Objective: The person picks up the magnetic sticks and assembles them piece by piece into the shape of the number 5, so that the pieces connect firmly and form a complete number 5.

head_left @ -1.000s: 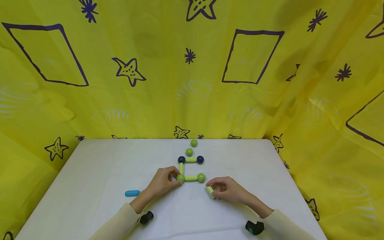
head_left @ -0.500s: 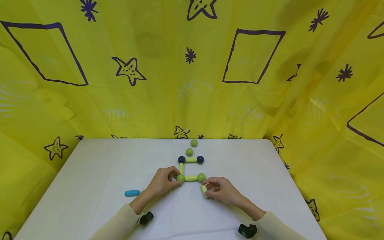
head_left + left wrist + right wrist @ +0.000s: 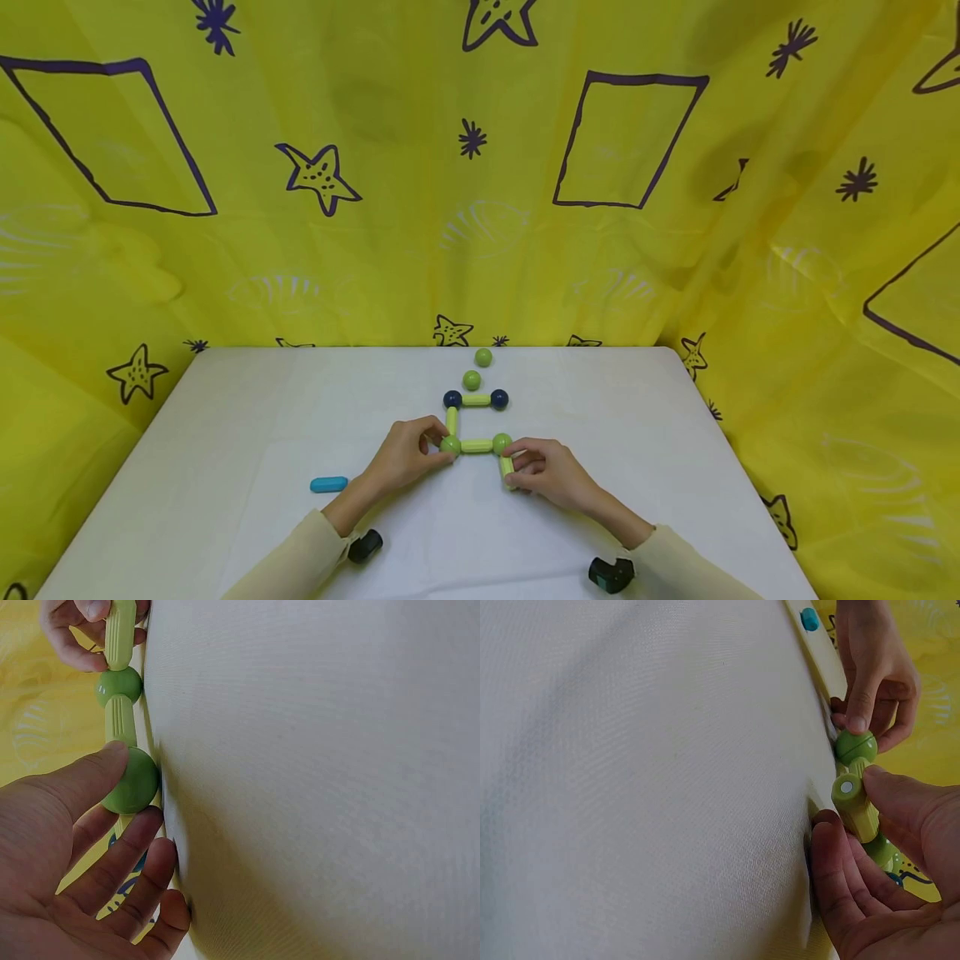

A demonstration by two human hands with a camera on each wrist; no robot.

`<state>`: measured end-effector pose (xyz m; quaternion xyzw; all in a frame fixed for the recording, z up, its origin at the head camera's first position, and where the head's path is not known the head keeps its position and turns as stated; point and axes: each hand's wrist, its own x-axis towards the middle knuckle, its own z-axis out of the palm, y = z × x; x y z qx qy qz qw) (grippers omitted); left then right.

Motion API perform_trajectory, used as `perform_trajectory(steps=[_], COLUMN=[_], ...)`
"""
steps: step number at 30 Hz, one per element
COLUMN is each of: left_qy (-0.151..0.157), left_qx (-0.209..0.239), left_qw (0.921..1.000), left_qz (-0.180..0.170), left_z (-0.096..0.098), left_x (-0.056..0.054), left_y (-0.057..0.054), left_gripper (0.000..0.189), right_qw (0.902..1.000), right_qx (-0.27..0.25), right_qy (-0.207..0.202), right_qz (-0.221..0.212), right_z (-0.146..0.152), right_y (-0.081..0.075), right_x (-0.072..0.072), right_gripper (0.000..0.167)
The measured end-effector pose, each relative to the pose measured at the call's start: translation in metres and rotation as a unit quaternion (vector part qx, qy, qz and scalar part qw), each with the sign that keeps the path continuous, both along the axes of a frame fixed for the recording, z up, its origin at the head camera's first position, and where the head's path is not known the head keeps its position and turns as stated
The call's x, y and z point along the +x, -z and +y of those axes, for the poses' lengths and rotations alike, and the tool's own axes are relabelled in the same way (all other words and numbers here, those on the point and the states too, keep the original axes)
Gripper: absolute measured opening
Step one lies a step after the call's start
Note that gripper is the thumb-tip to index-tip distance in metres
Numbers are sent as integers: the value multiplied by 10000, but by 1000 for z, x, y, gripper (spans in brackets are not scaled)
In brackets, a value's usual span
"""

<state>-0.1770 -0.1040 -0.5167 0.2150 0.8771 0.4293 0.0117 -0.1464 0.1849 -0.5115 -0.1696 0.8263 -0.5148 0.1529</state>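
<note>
On the table stands a chain of balls and yellow-green rods. My left hand (image 3: 408, 452) pinches the green ball (image 3: 133, 782) at its near left corner between thumb and fingers. From that ball one rod (image 3: 452, 421) runs back to a dark blue ball (image 3: 452, 399), and another rod (image 3: 476, 447) runs right to a second green ball (image 3: 502, 443). My right hand (image 3: 551, 475) pinches a yellow-green rod (image 3: 857, 806) by its sides, its far end at the second green ball and its near end pointing toward me. A pale round tip shows on that near end.
Behind, a rod (image 3: 476, 400) joins the dark blue corner ball to another dark blue ball (image 3: 499, 399). Two loose green balls, one (image 3: 471, 380) nearer and one (image 3: 483, 357) farther, lie beyond. A blue rod (image 3: 328, 484) lies left of my left forearm. Yellow curtains (image 3: 375, 250) surround the white table (image 3: 600, 392).
My right hand has moved left with its rod, bringing the rod's end from apart to the right-hand green ball. My left hand has stayed at its ball.
</note>
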Motion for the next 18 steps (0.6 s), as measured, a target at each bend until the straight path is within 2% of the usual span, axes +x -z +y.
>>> perform_trajectory(steps=[12,18], left_qy=[-20,-26], left_qx=[-49,-58], left_qw=[10000,10000], left_qz=[-61,-42], left_z=[0,1], left_x=[0,0], left_y=[1,3], left_gripper=[22,23], right_qw=[9995,9981], right_qx=[129,245], right_qy=[133,226], right_qz=[246,519], right_z=[-6,-8], right_y=[1,1], right_x=[3,5], right_gripper=[31,32])
